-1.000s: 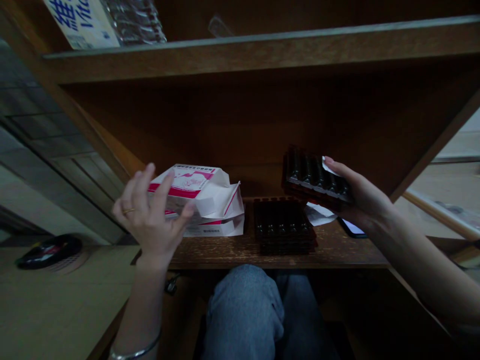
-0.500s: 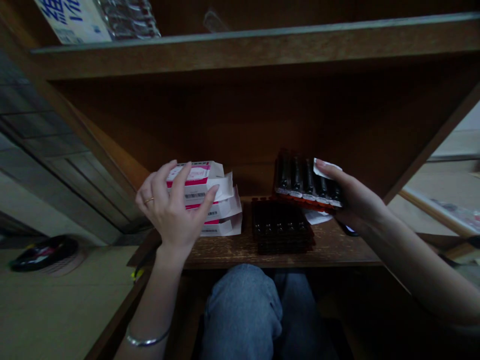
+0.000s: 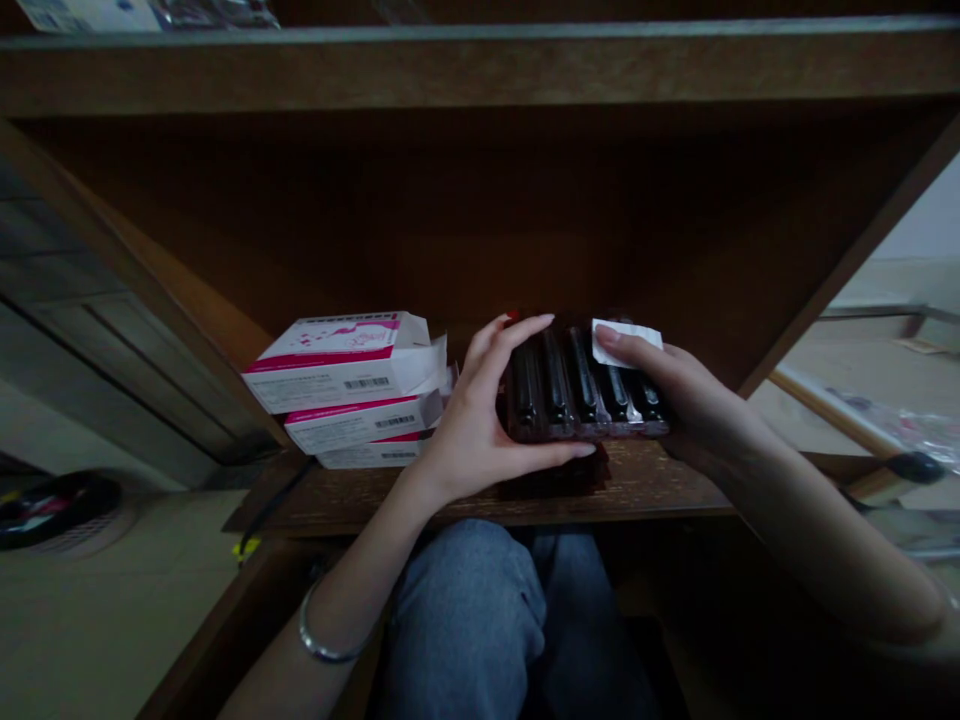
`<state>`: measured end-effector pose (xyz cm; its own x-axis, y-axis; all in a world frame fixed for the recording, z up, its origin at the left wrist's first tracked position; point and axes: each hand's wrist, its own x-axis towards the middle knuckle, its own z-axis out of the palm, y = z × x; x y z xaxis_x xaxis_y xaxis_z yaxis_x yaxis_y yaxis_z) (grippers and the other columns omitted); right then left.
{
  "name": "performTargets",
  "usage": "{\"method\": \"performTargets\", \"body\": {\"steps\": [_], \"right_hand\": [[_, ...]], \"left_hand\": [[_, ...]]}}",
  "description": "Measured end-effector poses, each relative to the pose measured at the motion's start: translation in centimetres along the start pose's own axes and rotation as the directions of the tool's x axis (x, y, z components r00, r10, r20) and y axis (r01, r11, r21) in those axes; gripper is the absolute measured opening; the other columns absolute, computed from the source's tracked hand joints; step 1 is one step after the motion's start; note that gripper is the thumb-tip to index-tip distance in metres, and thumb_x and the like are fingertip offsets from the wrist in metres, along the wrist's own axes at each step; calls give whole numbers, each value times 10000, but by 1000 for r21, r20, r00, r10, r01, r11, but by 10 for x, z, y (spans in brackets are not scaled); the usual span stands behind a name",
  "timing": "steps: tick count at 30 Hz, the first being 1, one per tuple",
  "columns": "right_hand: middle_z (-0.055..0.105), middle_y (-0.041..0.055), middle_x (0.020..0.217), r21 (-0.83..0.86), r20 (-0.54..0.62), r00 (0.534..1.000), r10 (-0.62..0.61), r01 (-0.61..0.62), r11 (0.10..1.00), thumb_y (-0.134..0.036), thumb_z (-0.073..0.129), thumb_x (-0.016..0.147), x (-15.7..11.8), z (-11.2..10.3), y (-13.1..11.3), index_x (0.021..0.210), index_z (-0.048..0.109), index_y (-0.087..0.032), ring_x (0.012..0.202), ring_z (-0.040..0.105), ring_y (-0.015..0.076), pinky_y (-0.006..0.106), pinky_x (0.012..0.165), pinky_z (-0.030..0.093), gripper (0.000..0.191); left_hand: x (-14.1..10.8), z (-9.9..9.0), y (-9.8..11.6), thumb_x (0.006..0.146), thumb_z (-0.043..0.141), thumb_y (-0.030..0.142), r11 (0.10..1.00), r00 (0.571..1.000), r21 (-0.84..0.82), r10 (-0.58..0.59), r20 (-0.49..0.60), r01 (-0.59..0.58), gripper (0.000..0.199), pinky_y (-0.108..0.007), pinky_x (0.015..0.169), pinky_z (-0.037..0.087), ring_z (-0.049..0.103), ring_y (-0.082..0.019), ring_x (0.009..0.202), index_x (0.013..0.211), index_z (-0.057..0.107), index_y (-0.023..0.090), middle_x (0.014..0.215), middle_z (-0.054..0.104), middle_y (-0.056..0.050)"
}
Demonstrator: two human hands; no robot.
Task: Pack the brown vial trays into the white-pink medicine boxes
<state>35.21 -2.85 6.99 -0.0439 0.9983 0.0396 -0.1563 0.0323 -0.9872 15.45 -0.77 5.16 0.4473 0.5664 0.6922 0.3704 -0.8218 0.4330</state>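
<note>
Several strips of dark brown plastic vials (image 3: 559, 380), stacked together, are held above the shelf board. My right hand (image 3: 679, 385) grips the right end of the stack, its thumb pressing a folded white paper (image 3: 637, 340) against the top. Around the left end curls my left hand (image 3: 480, 420), fingers at the far side and thumb along the near side. More dark vial strips (image 3: 555, 478) lie on the board below, mostly hidden by the held stack and my left hand. To the left stand three stacked white and pink boxes (image 3: 337, 360), with end flaps open toward the right.
The wooden shelf board (image 3: 337, 497) runs just in front of my knees (image 3: 472, 600). An upper shelf edge (image 3: 480, 75) crosses above my hands. A dark-rimmed basket (image 3: 64, 510) stands on the floor at left. At right is a wooden bar with a black end (image 3: 915, 467).
My left hand has left the top box and moved right onto the vial stack. The stack in my right hand has shifted slightly left. The camera view has shifted too.
</note>
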Motion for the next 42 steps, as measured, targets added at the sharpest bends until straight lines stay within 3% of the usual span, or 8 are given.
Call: {"method": "performTargets", "body": {"steps": [5, 11, 16, 24, 28, 33, 38, 42], "right_hand": [[707, 44, 858, -136, -68, 992, -110, 100, 986, -577, 755, 730, 12, -11, 6, 924, 699, -213, 746, 654, 198, 300, 621, 521, 417], [648, 51, 810, -295, -175, 962, -211, 153, 943, -598, 698, 761, 29, -31, 14, 938, 650, -176, 671, 605, 165, 278, 538, 489, 460], [632, 47, 755, -390, -262, 941, -214, 100, 915, -602, 702, 720, 41, -57, 29, 958, 631, -168, 609, 570, 161, 278, 488, 436, 500], [685, 134, 981, -711, -91, 960, -264, 123, 692, -500, 607, 766, 50, -90, 92, 1063, 584, -177, 891, 646, 282, 427, 806, 518, 439], [637, 137, 1158, -754, -63, 950, -306, 156, 638, -366, 629, 714, 59, -93, 110, 1191, 546, -189, 1057, 595, 301, 472, 940, 464, 516], [618, 187, 1148, -795, -33, 939, -344, 184, 578, -294, 627, 691, 68, -86, 119, 1194, 584, -180, 1123, 538, 375, 574, 986, 401, 518], [532, 170, 1387, -766, -29, 902, -430, 257, 590, -430, 588, 796, 65, -80, 109, 1321, 528, -213, 1323, 448, 357, 575, 1111, 318, 571], [524, 115, 1454, -574, -122, 871, -476, 330, 750, -563, 451, 918, 46, -67, 84, 1318, 553, -227, 1379, 440, 267, 504, 1185, 264, 532]], "left_hand": [[-10, 8, -6, 605, 894, 427, 994, 996, -98, -62, -60, 56, 927, -517, 1184, 317, 401, -328, 1393, 1394, 436, 259, 1423, 470, -112], [-17, 16, -12, 607, 897, 396, 979, 990, -148, -142, -16, 138, 895, -525, 1187, 302, 413, -321, 1391, 1372, 458, 242, 1436, 473, -120], [-18, 18, -10, 609, 894, 406, 967, 978, -148, -207, 30, 209, 891, -536, 1174, 315, 423, -324, 1379, 1366, 459, 228, 1439, 470, -134], [-20, 23, -10, 613, 891, 398, 944, 959, -174, -281, 18, 280, 872, -540, 1154, 344, 461, -328, 1352, 1352, 463, 219, 1413, 514, -146], [-20, 24, -12, 607, 894, 397, 943, 960, -183, -278, 18, 277, 879, -546, 1153, 344, 465, -330, 1350, 1357, 467, 228, 1425, 513, -139], [-20, 24, -13, 626, 882, 408, 941, 959, -186, -282, 32, 283, 859, -557, 1150, 346, 479, -323, 1342, 1363, 474, 239, 1426, 522, -131], [-24, 22, -14, 655, 860, 441, 941, 948, -112, -318, 34, 320, 862, -560, 1177, 309, 418, -327, 1403, 1393, 469, 225, 1479, 471, -149], [-32, 19, -16, 689, 833, 460, 931, 936, -107, -342, 80, 350, 955, -560, 1206, 256, 310, -329, 1475, 1488, 358, 243, 1572, 359, -147]]}}
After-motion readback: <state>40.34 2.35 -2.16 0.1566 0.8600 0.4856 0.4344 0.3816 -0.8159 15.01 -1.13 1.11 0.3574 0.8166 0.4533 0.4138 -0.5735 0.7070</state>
